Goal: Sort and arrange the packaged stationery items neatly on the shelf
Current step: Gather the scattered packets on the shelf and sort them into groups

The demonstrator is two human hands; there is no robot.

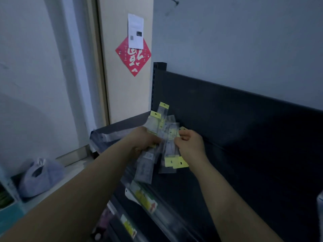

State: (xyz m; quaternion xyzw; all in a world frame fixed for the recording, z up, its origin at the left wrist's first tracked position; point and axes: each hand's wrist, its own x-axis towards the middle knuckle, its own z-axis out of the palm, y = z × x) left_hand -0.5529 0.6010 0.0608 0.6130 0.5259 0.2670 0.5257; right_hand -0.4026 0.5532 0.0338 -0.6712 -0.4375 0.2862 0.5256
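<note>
While left hand (145, 139) and right hand (190, 145) are pinching fanned clear-plastic yellow-tabbed packets (168, 131) with curled fingers, squaring their edges is looking wisest.

clear yellow-topped stationery packets (166, 130) fanned untidily, some upright, some upside down, on the dark shelf (244, 163)

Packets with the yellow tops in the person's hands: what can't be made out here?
Head view: print on the packets is blurred and too small to read.
Their count: they overlap, and the left hand and right hand cover part.
The lower packets: dim and blurred, contents unclear.
</note>
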